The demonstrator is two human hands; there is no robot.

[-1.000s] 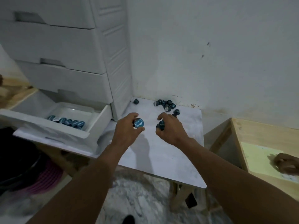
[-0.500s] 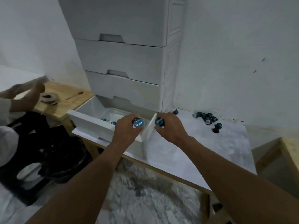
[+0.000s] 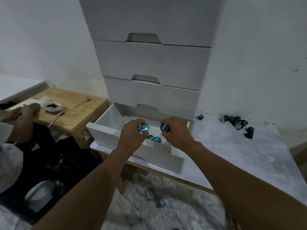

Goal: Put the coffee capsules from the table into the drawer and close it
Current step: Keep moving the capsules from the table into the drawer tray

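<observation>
The left hand [image 3: 132, 136] grips a round blue coffee capsule [image 3: 144, 128], the right hand [image 3: 178, 132] a second blue capsule [image 3: 165, 128] — both right above the open white plastic drawer [image 3: 101, 130]. Go straight down.

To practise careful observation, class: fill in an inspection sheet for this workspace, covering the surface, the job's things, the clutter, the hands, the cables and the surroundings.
Surface: pale marbled table, with a drawer unit at its left end.
Job's things: bottom drawer is pulled open, with stored capsules inside; a capsule cluster and a lone capsule lie on the table near the wall.
Clutter: a spoon and a dish of something dark on the wooden side table.
Hands: the left hand holds a blue capsule over the drawer; the right hand holds a second capsule beside it.
Cables: nothing seen.
Surroundings: white wall, marbled floor, another person at the left.
</observation>
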